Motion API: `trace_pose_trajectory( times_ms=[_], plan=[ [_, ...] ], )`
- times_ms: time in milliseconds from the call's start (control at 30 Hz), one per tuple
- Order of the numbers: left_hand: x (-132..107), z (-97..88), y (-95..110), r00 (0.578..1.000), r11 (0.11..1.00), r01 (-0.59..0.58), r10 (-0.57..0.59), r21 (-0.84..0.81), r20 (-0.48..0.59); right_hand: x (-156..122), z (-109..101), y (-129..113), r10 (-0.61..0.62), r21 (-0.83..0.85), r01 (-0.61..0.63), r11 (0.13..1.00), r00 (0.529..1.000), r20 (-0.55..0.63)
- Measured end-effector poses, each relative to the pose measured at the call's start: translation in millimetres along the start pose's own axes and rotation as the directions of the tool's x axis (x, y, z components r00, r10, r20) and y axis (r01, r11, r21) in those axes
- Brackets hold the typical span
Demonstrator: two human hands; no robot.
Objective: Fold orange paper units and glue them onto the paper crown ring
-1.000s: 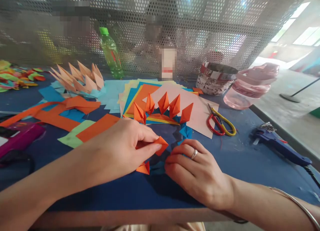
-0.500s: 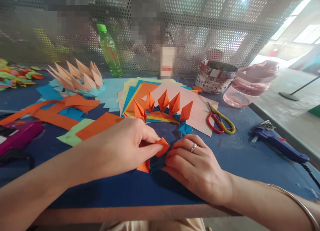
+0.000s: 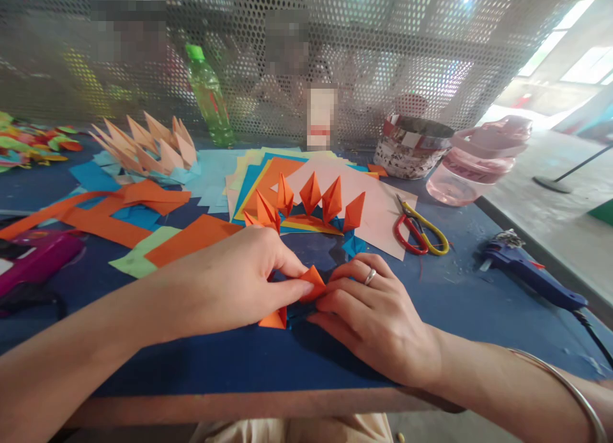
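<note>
A ring of folded paper, with pointed orange petals (image 3: pixel 310 195) on a blue paper base (image 3: pixel 353 244), lies on the table in front of me. At its near side my left hand (image 3: pixel 258 280) pinches a folded orange paper piece (image 3: pixel 313 282) between thumb and index finger. Closed fingers of my right hand (image 3: pixel 378 315), which wears a ring, press at the right of that piece and on the blue base. What exactly the right fingertips grip is partly hidden. Another orange petal (image 3: pixel 274 319) shows below my left hand.
Scissors (image 3: pixel 420 229) and a blue glue gun (image 3: pixel 534 270) lie at right. Behind stand a pink bottle (image 3: pixel 472 165), a round container (image 3: pixel 412 149) and a green bottle (image 3: pixel 211 98). Paper sheets (image 3: pixel 383 207), a peach paper ring (image 3: pixel 148 149) and a purple tool (image 3: pixel 43 258) lie about.
My right fingers have moved slightly left, up against the orange piece. That piece is tilted a little differently, and the petals at the back have shifted slightly left.
</note>
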State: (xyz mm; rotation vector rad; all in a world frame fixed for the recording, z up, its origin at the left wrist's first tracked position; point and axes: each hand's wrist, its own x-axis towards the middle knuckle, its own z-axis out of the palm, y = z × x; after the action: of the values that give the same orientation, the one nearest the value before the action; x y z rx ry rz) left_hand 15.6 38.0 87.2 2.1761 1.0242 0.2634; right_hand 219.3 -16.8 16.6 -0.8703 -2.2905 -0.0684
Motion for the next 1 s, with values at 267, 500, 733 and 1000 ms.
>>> trace_pose_trajectory(
  times_ms=[267, 500, 733, 1000],
  plan=[
    [0.6, -2.9, 9.1, 0.980, 0.988, 0.104, -0.121, 0.113, 0.155, 1.5, 1.4, -0.6, 0.112, 0.023, -0.112, 0.993, 0.994, 0.001],
    [-0.4, -4.5, 11.5, 0.969, 0.988, 0.111, -0.132, 0.108, 0.209, 1.8, 2.4, -0.4, 0.169, 0.059, -0.170, 0.984, 0.986, 0.006],
    [-0.9, -4.8, 13.7, 0.977, 0.995, 0.085, -0.094, 0.056, 0.191, 2.0, 3.3, -0.4, 0.175, 0.075, -0.176, 0.982, 0.984, 0.017],
    [-1.7, -5.1, 5.0, 0.971, 0.996, 0.083, -0.088, 0.032, 0.222, 1.9, 4.4, 0.4, 0.183, 0.084, -0.183, 0.979, 0.983, 0.007]
  ],
)
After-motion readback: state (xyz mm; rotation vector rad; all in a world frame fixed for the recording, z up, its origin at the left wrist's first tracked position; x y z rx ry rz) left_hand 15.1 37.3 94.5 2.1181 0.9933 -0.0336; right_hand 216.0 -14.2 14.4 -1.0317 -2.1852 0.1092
